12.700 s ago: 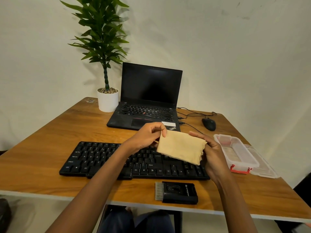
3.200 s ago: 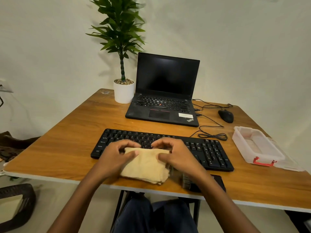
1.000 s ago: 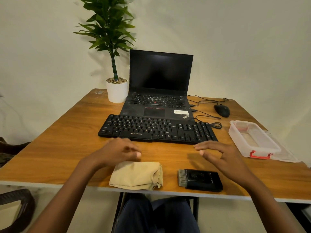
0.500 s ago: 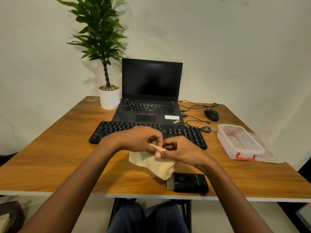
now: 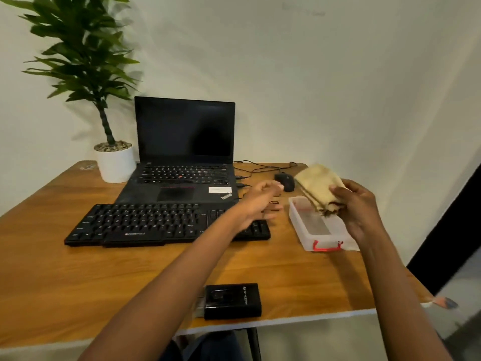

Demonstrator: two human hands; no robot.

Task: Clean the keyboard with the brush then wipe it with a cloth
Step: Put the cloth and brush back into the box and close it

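The black keyboard [image 5: 145, 222] lies on the wooden table in front of the laptop. My right hand [image 5: 358, 207] grips the folded tan cloth [image 5: 318, 187] and holds it in the air above the clear plastic box [image 5: 335, 239]. My left hand [image 5: 260, 201] hovers over the keyboard's right end, fingers loosely curled, holding nothing. The black brush [image 5: 231, 300] lies flat near the table's front edge, its bristles pointing left and partly hidden by my left forearm.
An open black laptop [image 5: 182, 157] stands behind the keyboard, a potted plant [image 5: 114, 162] to its left. A black mouse [image 5: 285, 181] and its cables lie behind the box. The box's lid sits under it at the right table edge.
The cloth has gone from between both hands at the table's front up and to the right, over the plastic box, in my right hand alone. My left hand let go and moved right.
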